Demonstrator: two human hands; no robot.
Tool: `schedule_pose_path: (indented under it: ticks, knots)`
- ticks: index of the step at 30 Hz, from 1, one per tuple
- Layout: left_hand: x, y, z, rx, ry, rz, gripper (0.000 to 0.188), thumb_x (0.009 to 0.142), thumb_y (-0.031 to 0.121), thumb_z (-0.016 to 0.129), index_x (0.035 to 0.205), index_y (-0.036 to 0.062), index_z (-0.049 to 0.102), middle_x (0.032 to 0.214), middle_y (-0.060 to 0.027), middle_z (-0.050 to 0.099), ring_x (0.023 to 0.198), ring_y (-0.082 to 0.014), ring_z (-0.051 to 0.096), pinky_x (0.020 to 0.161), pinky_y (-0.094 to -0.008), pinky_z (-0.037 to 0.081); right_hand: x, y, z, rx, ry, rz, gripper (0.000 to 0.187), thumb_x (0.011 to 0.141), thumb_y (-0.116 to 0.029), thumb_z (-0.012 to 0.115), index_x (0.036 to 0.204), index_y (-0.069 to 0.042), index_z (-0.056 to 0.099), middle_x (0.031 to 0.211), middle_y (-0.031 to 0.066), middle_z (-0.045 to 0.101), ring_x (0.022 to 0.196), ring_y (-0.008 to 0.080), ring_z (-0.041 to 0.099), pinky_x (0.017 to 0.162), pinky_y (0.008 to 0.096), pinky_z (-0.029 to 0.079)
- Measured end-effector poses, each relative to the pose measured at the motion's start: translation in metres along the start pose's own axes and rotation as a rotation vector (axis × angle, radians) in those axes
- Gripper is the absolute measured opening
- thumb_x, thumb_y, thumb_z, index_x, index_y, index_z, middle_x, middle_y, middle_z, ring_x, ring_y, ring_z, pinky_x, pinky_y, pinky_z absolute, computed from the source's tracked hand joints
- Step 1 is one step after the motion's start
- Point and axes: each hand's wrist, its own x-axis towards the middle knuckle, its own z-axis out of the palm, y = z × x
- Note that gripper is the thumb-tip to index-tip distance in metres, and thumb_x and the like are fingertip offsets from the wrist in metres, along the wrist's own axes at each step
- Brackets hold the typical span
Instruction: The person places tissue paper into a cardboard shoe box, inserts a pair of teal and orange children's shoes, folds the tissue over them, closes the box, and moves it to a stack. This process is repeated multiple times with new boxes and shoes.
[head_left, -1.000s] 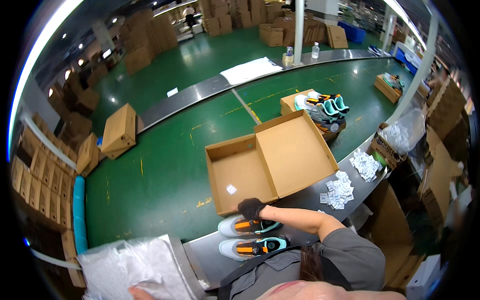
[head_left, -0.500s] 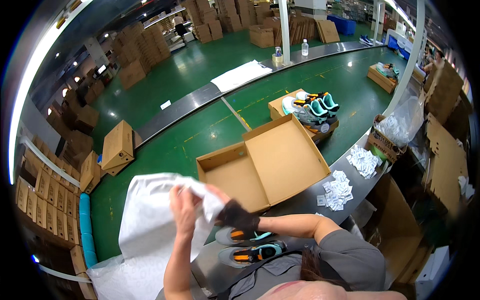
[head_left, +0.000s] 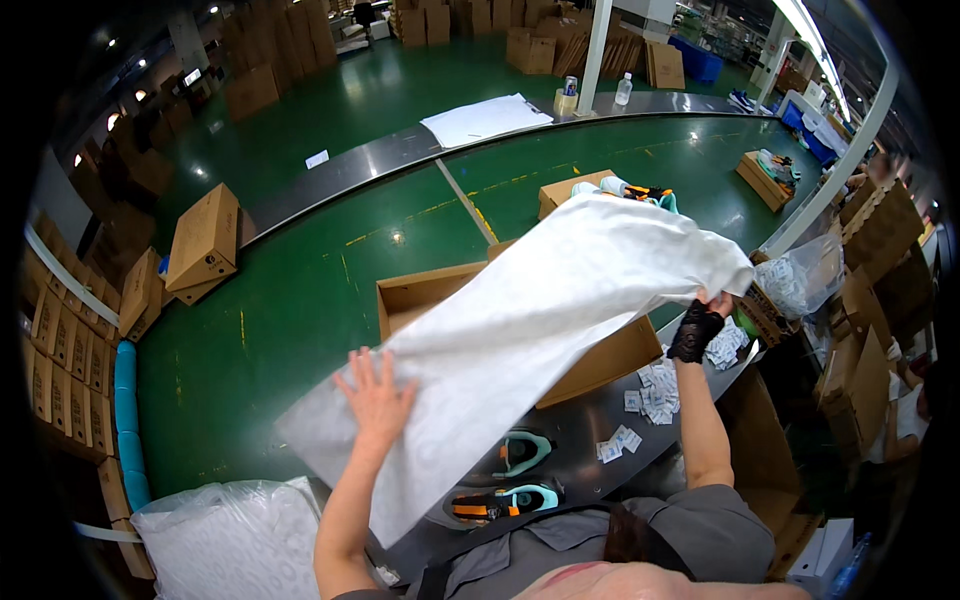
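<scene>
A large sheet of white wrapping paper (head_left: 540,290) stretches diagonally across the open cardboard shoebox (head_left: 428,288), hiding much of it. My right hand (head_left: 703,325), in a black fingerless glove, grips the sheet's far right edge. Against the sheet's left part lies my left hand (head_left: 378,400), bare, its fingers spread. Close to my body, a grey sneaker with orange and turquoise details (head_left: 505,503) rests on the metal bench, with its mate (head_left: 524,452) just beyond, partly under the paper.
Small white packets (head_left: 657,392) lie on the bench at right, beside a carton with clear plastic (head_left: 800,272). More sneakers on a box (head_left: 650,192) stand behind the sheet. A plastic-wrapped white stack (head_left: 230,540) is at lower left. Closed shoeboxes (head_left: 205,240) sit farther left.
The bunched paper has been spread out to the right over the shoebox. My right hand has moved far right with its edge; my left hand has opened flat on the sheet.
</scene>
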Motion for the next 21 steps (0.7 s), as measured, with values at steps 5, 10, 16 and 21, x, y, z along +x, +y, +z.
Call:
schedule_pose_path:
  ticks: [5, 10, 16, 21]
  knots:
    - [-0.013, -0.056, 0.017, -0.073, -0.025, -0.574, 0.078, 0.073, 0.049, 0.062, 0.128, 0.0000, 0.037, 0.133, -0.0260, 0.030, 0.125, -0.0375, 0.028, 0.098, -0.0553, 0.022, 0.027, 0.044, -0.056, 0.112, 0.203, 0.095, 0.039, 0.080, 0.000, 0.055, 0.117, -0.001, 0.042, 0.104, 0.0123, 0.057, 0.091, 0.0207, 0.055, 0.080, 0.0312, 0.044]
    - [-0.053, -0.141, 0.021, -1.315, -0.626, -0.964, 0.082, 0.072, 0.052, 0.064, 0.124, -0.0054, 0.039, 0.119, -0.0225, 0.048, 0.119, -0.0308, 0.040, 0.096, -0.0387, 0.034, 0.014, 0.067, -0.116, 0.336, -0.143, 0.925, 0.033, 0.079, -0.018, 0.061, 0.109, -0.011, 0.049, 0.092, 0.0032, 0.057, 0.083, 0.0170, 0.054, 0.066, 0.0356, 0.041]
    - [-0.077, -0.117, 0.023, -1.553, -0.679, -0.963, 0.047, 0.076, 0.034, 0.066, 0.110, 0.0045, 0.053, 0.101, -0.0112, 0.059, 0.089, -0.0267, 0.058, 0.070, -0.0446, 0.049, -0.141, -0.101, -0.070, -0.395, -1.285, -0.408, 0.027, 0.072, -0.011, 0.064, 0.096, -0.004, 0.056, 0.093, 0.0082, 0.057, 0.079, 0.0230, 0.055, 0.070, 0.0311, 0.045]
    - [-0.035, -0.120, 0.025, -1.338, -0.436, -0.682, 0.033, 0.078, 0.027, 0.064, 0.099, 0.0021, 0.058, 0.083, -0.0055, 0.062, 0.068, -0.0171, 0.060, 0.058, -0.0303, 0.050, -0.260, -0.068, -0.112, -0.199, -1.569, -1.002, 0.021, 0.068, -0.016, 0.057, 0.087, -0.009, 0.061, 0.092, 0.0062, 0.058, 0.088, 0.0232, 0.054, 0.083, 0.0478, 0.038]
